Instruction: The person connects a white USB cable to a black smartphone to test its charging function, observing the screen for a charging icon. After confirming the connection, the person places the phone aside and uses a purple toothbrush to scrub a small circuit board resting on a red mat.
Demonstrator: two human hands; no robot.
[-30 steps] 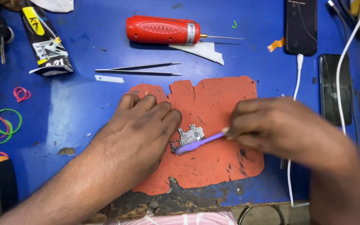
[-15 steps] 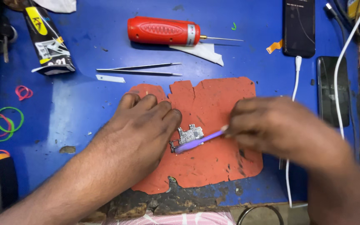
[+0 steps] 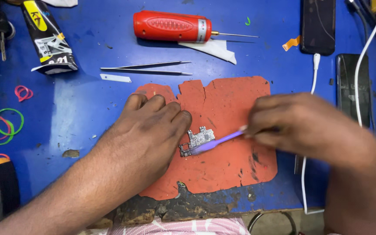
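A small silver circuit board (image 3: 198, 140) lies on a worn red-orange mat (image 3: 231, 169) on the blue table. My left hand (image 3: 146, 130) rests flat on the mat, its fingertips pressing the board's left edge. My right hand (image 3: 303, 126) grips a thin purple brush (image 3: 216, 142) whose tip lies on the board. The right hand looks motion-blurred.
Above the mat lie metal tweezers (image 3: 146, 68), a red-handled tool with a needle tip (image 3: 172, 26) and a white scrap. A black glue tube (image 3: 48, 39) and coloured rubber bands (image 3: 7, 124) sit at the left. Two dark phones (image 3: 318, 24) and white cables (image 3: 312, 82) are on the right.
My right hand has shifted slightly with the brush, stroking across the board. My left hand stays where it was.
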